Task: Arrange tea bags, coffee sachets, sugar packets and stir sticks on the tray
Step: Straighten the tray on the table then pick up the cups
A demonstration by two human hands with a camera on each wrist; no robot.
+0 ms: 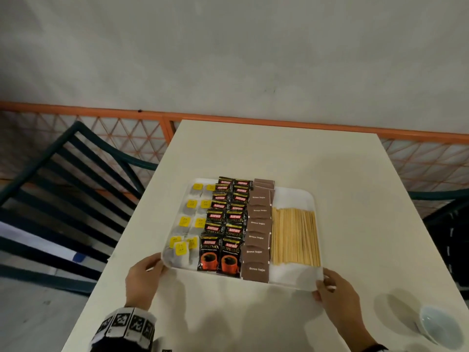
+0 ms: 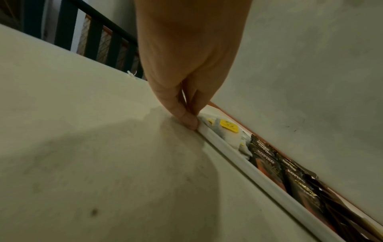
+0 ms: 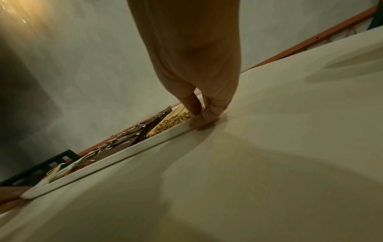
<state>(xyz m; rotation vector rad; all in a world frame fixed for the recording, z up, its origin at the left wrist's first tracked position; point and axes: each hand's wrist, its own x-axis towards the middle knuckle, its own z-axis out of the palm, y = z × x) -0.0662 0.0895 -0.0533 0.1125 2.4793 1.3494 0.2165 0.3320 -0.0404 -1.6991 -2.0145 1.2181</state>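
Nearest the camera, a sleeve [image 1: 127,326] printed with black-and-white square markers covers the left forearm, and a small pale bowl [image 1: 440,326] sits on the white table [image 1: 279,153] at the near right, well apart from everything else. Just beyond, the left hand [image 1: 143,278] pinches the near left corner of the white tray [image 1: 294,196], its thumb and fingers [image 2: 186,119] closed on the rim, as the left wrist view shows from low down. The right hand [image 1: 335,290] grips the near right corner in the same way, fingertips [image 3: 204,122] curled onto the rim where it meets the table. The tray lies flat on the table, and its contents run in four lengthwise bands. At the left, tea bags [image 1: 189,224] with yellow tags lie in two columns, with a few overlapping at the near end. Beside them, black Kopiko Supremo coffee sachets [image 1: 223,240] overlap like shingles in two columns, the farthest ones reaching over the far rim. Next come brown sugar packets [image 1: 257,237], one overlapping column that also passes the far rim. At the right, wooden stir sticks [image 1: 294,237] lie side by side, parallel to the tray's long edge, leaving bare tray at both ends. Beyond the table stand dark slatted chairs [image 1: 63,179], an orange lattice railing [image 1: 127,133] and a grey wall [image 1: 228,47].
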